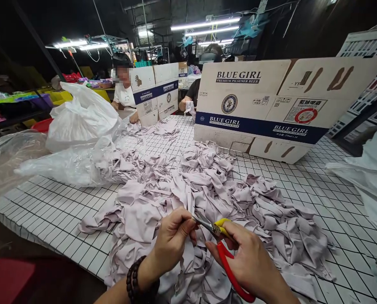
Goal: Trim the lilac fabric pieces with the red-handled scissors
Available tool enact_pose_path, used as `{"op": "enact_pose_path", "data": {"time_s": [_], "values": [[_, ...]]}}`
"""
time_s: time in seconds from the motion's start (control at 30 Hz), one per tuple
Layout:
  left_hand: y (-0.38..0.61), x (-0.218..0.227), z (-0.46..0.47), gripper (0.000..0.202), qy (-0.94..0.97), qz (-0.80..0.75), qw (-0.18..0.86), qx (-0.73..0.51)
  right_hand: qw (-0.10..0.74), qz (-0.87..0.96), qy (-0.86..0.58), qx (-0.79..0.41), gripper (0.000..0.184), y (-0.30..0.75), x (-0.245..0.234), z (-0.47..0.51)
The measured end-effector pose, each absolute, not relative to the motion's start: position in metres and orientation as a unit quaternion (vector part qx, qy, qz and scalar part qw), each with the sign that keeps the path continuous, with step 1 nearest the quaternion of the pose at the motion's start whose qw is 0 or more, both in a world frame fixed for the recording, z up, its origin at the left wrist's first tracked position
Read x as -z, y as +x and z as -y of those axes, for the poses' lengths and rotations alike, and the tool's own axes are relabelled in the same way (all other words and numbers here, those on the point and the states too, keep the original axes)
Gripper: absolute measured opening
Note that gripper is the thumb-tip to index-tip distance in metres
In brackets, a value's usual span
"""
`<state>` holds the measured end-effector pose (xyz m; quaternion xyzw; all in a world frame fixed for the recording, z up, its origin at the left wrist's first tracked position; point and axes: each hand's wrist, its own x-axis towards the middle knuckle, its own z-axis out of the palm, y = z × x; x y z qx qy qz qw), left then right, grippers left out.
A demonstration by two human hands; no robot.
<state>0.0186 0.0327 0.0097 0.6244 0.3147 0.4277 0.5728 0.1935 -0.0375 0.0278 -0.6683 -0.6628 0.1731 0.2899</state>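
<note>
My right hand [250, 261] grips a pair of scissors [222, 242] with red and yellow handles, blades pointing left toward my left hand. My left hand [172, 238], with a dark bead bracelet on the wrist, pinches a pale lilac fabric piece [188, 253] right at the blade tips. Both hands hover over a large heap of lilac fabric pieces [201, 194] spread on the white grid-patterned table [327, 198].
A Blue Girl beer carton [270, 105] stands on its side behind the heap. White plastic bags [81, 118] lie at left and right. Two people sit at the far end beside a second carton [155, 95]. A stack of white crates [368, 46] is at the right.
</note>
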Motion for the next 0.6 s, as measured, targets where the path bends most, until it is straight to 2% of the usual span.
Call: {"op": "enact_pose_path", "data": {"time_s": [0.23,0.6], "values": [[0.018,0.000,-0.035,0.020,0.615,-0.249,0.583,-0.469,0.269,0.698,-0.655,-0.110,0.030,0.188,-0.033,0.034],[0.019,0.002,-0.035,0.017,0.602,-0.242,0.598,-0.470,0.272,0.699,-0.659,-0.052,0.028,0.189,-0.033,0.037]]}}
